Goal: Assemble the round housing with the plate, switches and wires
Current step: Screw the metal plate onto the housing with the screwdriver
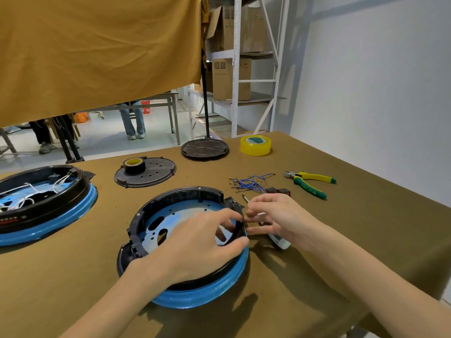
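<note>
A round black-and-blue housing (pixel 170 240) sits on the olive-covered surface (pixel 341 240). The left hand (pixel 202 242) pinches its right rim; the right hand (pixel 275 218), fingers curled, holds a small part there. Blue wires (pixel 251 182) and switches (pixel 278 191) lie just behind.

the round housing (pixel 185 240) fills the near middle of the counter (pixel 353 240), with both hands meeting at its right rim. bare cloth lies open in front of it and along the right edge. just right of the rim, a screwdriver (pixel 275 237) lies under the right hand (pixel 280 220). behind that, blue wires (pixel 251 182), switches (pixel 278 191) and pliers (pixel 310 182) crowd the way. to the left a second housing (pixel 44 203) blocks; a narrow strip of cloth runs between the two. farther back sit a black plate (pixel 146 175) carrying a tape roll, a black disc (pixel 205 148) and yellow tape (pixel 255 145).
</note>
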### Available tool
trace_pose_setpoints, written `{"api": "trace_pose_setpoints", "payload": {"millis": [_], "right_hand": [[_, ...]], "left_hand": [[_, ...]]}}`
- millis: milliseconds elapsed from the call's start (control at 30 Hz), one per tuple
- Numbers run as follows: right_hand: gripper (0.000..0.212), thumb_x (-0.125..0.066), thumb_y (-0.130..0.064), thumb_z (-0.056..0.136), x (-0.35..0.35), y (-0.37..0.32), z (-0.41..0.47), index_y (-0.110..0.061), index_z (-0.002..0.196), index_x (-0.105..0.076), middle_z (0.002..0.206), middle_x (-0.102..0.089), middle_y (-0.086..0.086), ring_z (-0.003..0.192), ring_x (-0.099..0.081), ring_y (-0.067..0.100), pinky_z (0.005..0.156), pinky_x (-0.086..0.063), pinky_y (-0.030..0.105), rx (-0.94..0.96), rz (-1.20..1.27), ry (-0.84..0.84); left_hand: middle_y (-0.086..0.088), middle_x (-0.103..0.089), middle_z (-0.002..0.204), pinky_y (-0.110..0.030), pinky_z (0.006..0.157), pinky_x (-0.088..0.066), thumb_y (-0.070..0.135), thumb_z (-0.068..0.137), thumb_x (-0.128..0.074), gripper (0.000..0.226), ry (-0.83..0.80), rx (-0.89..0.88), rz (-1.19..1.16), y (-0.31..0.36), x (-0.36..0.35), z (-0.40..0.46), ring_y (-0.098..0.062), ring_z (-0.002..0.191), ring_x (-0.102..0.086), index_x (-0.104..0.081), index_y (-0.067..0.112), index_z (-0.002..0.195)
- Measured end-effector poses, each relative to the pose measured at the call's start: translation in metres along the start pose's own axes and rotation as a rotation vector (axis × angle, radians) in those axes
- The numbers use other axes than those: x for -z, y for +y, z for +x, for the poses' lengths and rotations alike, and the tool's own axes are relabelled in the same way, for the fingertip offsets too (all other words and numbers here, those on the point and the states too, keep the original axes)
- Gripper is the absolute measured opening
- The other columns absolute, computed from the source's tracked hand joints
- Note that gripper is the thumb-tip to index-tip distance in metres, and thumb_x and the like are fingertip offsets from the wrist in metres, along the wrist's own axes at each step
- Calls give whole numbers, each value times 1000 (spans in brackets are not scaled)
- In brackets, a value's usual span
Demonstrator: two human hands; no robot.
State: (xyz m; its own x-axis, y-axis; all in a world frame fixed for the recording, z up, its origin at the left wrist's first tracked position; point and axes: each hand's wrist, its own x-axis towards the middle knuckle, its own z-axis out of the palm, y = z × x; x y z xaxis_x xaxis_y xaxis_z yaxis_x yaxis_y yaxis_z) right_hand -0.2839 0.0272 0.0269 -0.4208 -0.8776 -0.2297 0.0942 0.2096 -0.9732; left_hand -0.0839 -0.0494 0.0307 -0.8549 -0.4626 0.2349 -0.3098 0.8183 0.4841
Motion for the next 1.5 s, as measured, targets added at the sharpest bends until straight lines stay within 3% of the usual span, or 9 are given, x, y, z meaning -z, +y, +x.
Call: {"api": "trace_pose_setpoints", "payload": {"millis": [233,400,500,633,767,967,1200,1367,1500], "right_hand": [[37,-72,-33,95,-9,13,-13,-23,127,-56,127,-61,4,113,-63,15,87,-63,37,-94,-189,22],[76,-72,-32,96,-5,-5,-18,-17,156,-29,126,-60,23,105,-70,28,71,-64,41,-206,-9,-10],[65,-66,-45,97,-3,-13,-24,-12,149,-44,125,-68,21,99,-74,26,77,-63,40,-248,-193,-140],[38,-73,-34,94,-4,-31,-28,-6,120,-68,97,-76,14,81,-75,22,66,-60,29,-187,147,-262],[39,-76,-29,92,-17,-63,-30,-5,120,-67,99,-79,16,81,-78,21,57,-59,22,-131,216,-252],[37,-60,-30,103,-26,-97,-30,-1,125,-62,106,-77,19,88,-78,26,61,-62,26,-1,256,-378],[16,-60,-30,99,5,-55,-7,-15,98,-66,91,-70,3,80,-68,20,72,-54,34,356,-842,271],[22,-56,-37,97,18,-1,1,-20,103,-44,101,-57,4,92,-60,27,64,-42,35,84,-1405,230],[27,-62,-35,97,23,7,10,-18,110,-45,95,-54,1,91,-61,25,60,-43,32,103,-1390,241]], "left_hand": [[17,-69,120,-17,81,-43,47,100,-54,49,149,-75,298,13,-21,-5,-7,103,-64,-46,38,148],[25,-52,79,-11,65,-35,39,100,-58,46,134,-42,183,12,-5,-3,-2,71,-52,-52,35,145],[23,-58,72,-12,63,-42,37,99,-61,43,190,-72,108,14,17,-5,-2,73,-61,-55,38,141],[27,-65,84,-13,67,-49,41,96,-63,41,329,-82,29,22,54,-10,-1,84,-65,-58,39,136],[27,-49,123,-21,87,-55,88,69,-58,93,232,11,258,36,83,-13,-1,106,-57,-35,41,146],[20,-57,105,-10,58,-49,45,65,-89,76,303,209,43,39,111,-3,-2,88,-62,-44,34,125],[-6,-80,86,-22,47,-54,30,87,-76,29,448,487,-866,-7,123,-3,-17,60,-74,-73,10,109],[-14,-77,92,-37,70,-62,35,62,-83,69,363,620,-1249,-57,90,-19,-25,74,-74,-68,3,122],[-18,-76,99,-40,66,-63,37,71,-77,58,331,710,-1379,-85,66,-29,-32,77,-76,-67,6,119]]}}
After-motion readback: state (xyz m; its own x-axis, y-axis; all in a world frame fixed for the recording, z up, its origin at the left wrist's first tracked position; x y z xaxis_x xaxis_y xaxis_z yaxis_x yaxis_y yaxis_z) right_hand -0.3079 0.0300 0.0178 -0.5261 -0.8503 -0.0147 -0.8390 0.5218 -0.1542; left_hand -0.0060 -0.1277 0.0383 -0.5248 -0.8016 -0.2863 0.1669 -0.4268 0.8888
